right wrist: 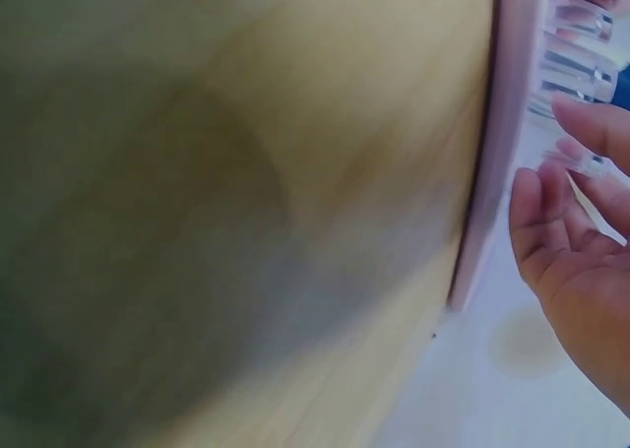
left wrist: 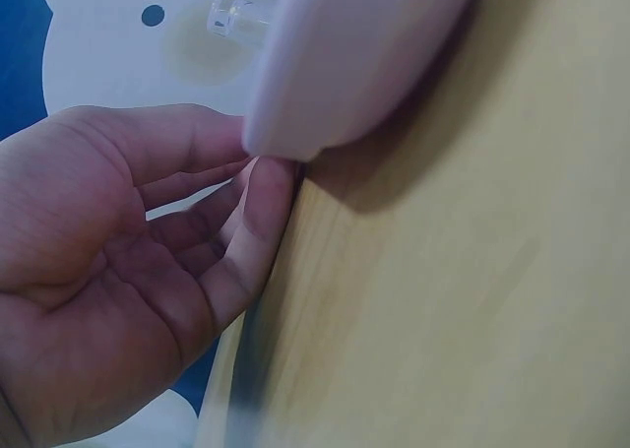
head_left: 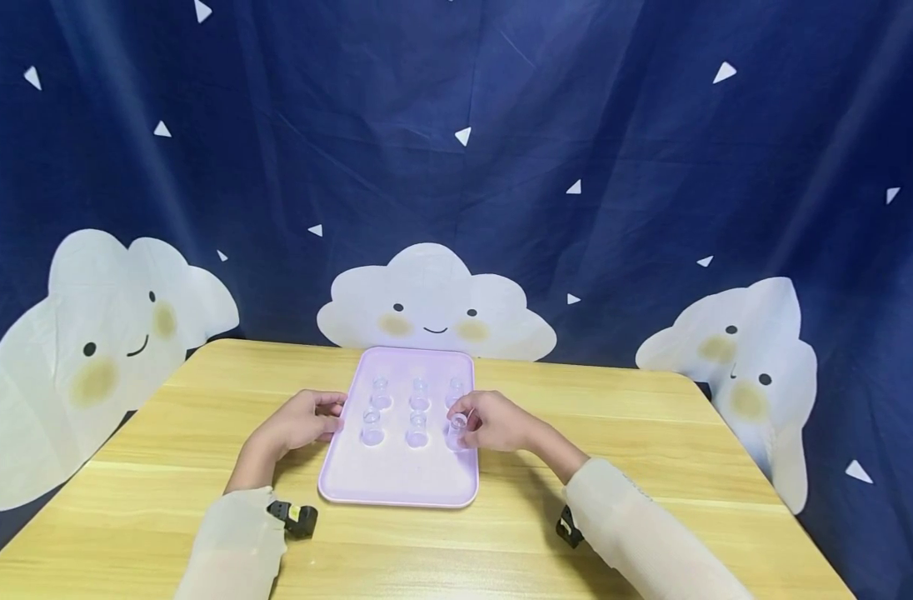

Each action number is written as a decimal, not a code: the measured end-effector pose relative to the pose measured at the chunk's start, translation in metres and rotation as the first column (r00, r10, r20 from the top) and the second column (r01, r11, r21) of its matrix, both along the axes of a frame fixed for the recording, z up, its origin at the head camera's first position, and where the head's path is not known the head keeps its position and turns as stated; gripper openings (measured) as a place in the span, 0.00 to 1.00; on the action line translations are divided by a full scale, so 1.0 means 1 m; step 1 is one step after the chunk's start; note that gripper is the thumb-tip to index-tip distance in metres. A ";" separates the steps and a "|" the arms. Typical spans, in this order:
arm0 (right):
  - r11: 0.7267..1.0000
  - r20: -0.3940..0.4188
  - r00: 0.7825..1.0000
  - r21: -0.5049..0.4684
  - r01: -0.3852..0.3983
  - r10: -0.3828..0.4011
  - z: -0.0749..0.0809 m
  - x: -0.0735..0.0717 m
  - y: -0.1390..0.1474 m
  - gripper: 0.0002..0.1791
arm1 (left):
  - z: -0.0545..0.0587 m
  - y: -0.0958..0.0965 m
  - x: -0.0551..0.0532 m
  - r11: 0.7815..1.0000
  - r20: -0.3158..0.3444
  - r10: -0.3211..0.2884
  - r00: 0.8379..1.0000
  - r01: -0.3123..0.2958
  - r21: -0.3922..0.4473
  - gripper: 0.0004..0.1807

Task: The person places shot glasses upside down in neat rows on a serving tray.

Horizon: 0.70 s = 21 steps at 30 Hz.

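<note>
A pale lilac tray lies on the wooden table, bearing several small clear bottles in two rows. On its left side, my left hand holds the tray's edge. The left wrist view shows fingertips and thumb of that hand right at the tray's rim. My right hand reaches over the right edge, thumb and fingers around the near right bottle. In the right wrist view, the fingers of this hand are curled beside the tray rim, partly cut off by the frame.
Bare wooden tabletop surrounds the tray. A dark blue curtain with white clouds and triangles hangs behind the table. Small black devices sit at the left cuff and right cuff.
</note>
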State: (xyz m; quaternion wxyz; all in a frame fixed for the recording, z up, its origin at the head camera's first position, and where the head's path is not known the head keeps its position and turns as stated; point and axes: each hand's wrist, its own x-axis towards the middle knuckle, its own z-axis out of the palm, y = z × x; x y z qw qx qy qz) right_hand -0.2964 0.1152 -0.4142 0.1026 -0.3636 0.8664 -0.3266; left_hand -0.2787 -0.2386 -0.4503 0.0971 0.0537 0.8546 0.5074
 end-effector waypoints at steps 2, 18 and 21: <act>1.000 0.020 1.000 -0.011 -0.008 0.009 0.004 -0.001 0.005 0.20 | 0.000 0.001 -0.001 1.000 -0.001 -0.004 1.000 0.004 -0.003 0.28; 0.983 -0.139 0.979 -0.134 0.128 -0.146 0.044 0.011 0.046 0.16 | 0.000 0.000 0.000 1.000 0.005 -0.006 1.000 0.006 0.002 0.26; 0.981 -0.255 0.949 -0.102 0.166 -0.187 0.044 0.013 0.056 0.16 | 0.001 -0.002 0.003 1.000 0.009 0.001 1.000 -0.001 0.000 0.26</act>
